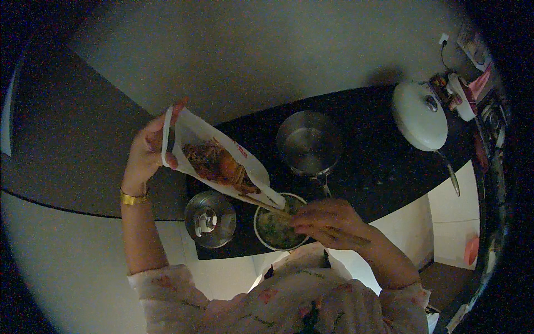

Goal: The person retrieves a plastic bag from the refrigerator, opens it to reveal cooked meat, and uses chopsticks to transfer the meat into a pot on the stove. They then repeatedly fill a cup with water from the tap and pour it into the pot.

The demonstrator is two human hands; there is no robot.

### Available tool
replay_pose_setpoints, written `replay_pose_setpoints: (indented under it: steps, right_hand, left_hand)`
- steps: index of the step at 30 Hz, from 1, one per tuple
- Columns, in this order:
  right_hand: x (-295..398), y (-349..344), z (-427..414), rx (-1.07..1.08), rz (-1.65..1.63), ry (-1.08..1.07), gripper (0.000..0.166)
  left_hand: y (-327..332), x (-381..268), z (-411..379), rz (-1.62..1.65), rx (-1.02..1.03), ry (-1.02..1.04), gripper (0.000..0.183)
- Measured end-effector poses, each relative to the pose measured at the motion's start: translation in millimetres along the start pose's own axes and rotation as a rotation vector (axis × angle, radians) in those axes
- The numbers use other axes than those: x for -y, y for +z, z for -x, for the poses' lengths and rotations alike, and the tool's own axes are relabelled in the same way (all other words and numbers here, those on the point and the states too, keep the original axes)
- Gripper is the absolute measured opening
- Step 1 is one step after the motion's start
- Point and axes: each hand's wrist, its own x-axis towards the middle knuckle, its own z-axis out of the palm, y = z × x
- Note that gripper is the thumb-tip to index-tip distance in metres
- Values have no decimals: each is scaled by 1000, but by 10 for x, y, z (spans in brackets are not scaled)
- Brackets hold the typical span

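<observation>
My left hand (147, 148) grips the rim of a white container (260, 170) with red print. The container is tilted down to the right, and brownish-red food (219, 165) lies inside it. Its lower end is over a light-rimmed pot (256, 234), which holds something greenish. Thin wooden sticks, likely chopsticks (280, 213), are in my right hand (329, 223). They run along the container's lower edge, above the pot. Just left of the pot is a glass lid (210, 238) with a shiny knob.
On the black counter, a steel saucepan (308, 144) sits behind the pot. Farther right stands a white lidded pan (419, 121), its handle pointing toward me. Beyond it are a white container (462, 100) with a pink cloth (480, 83) and a plugged-in cord (442, 54).
</observation>
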Motion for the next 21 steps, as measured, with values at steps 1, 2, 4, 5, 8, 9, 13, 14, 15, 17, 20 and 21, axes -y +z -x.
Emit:
replay_pose_setpoints:
  steps: [1, 2, 4, 5, 8, 9, 13, 14, 15, 17, 20, 21]
  right_hand:
    - [20, 8, -17, -31, 2, 14, 13]
    - [41, 7, -32, -62, 5, 28, 12]
    - [87, -72, -46, -101, 103, -28, 8]
    - [97, -108, -36, -121, 153, -55, 7]
    - [56, -154, 112, -178, 158, 63, 16]
    - [84, -181, 118, -228, 152, 53, 17]
    - [129, -272, 215, -522, -22, 1, 27]
    - [194, -288, 231, -617, -179, 29, 29]
    - [238, -302, 244, -708, -341, 52, 30]
    - [192, -396, 313, -825, -366, -37, 34]
    - [176, -608, 490, -1022, -403, -72, 39]
    - [159, -691, 588, -1102, -405, -71, 41]
  left_hand:
    - [-5, -17, 4, -9, 8, 7, 100]
    - [-11, -35, 7, -18, 16, 15, 100]
    - [-31, -33, 32, -6, 18, 22, 99]
    - [-68, -16, 59, 12, 14, 20, 98]
    - [-116, 79, 77, 42, -31, -24, 99]
    - [-131, 93, 105, 41, -61, -52, 99]
    - [-153, 128, 48, -25, 3, 71, 97]
    - [-140, 96, 33, -29, 4, 63, 96]
    - [-132, 59, 32, -37, 3, 56, 95]
    - [-171, 35, 53, -90, -43, 112, 94]
    - [-149, -45, 36, -133, -121, 83, 93]
    - [-122, -26, -48, -138, -136, 61, 93]
